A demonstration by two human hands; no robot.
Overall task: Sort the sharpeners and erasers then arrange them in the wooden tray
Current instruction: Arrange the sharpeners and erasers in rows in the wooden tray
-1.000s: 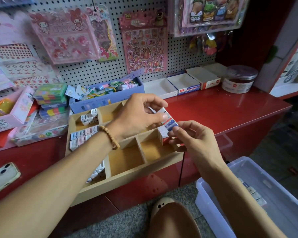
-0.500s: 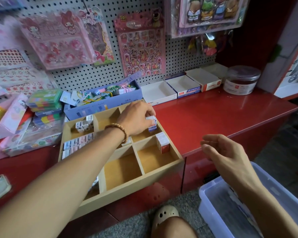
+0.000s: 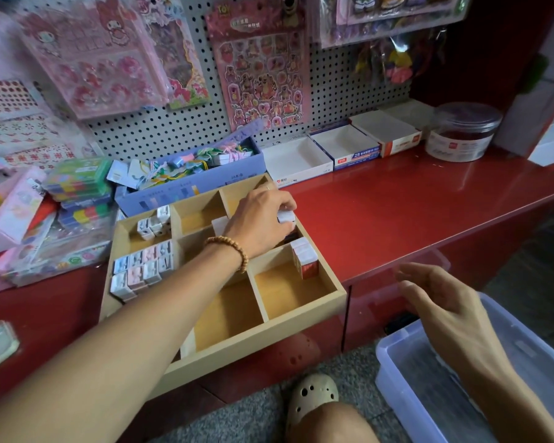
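Nearest the camera, at the lower right, a translucent plastic bin sits on speckled floor beside a cream perforated clog. Above the bin's rim hovers the right hand, fingers loose and slightly spread, holding nothing. Past it, on the glossy red counter, lies the wooden tray, a shallow box split by thin plywood dividers, its near edge overhanging the counter. The left hand, a beaded bracelet at its wrist, reaches into the tray's far right compartment with fingers curled round a small white eraser. In the compartment just nearer stands a red-and-white boxed eraser. Rows of small rectangular wrapped erasers fill a left compartment. Behind, white cardboard boxes line a grey pegboard.
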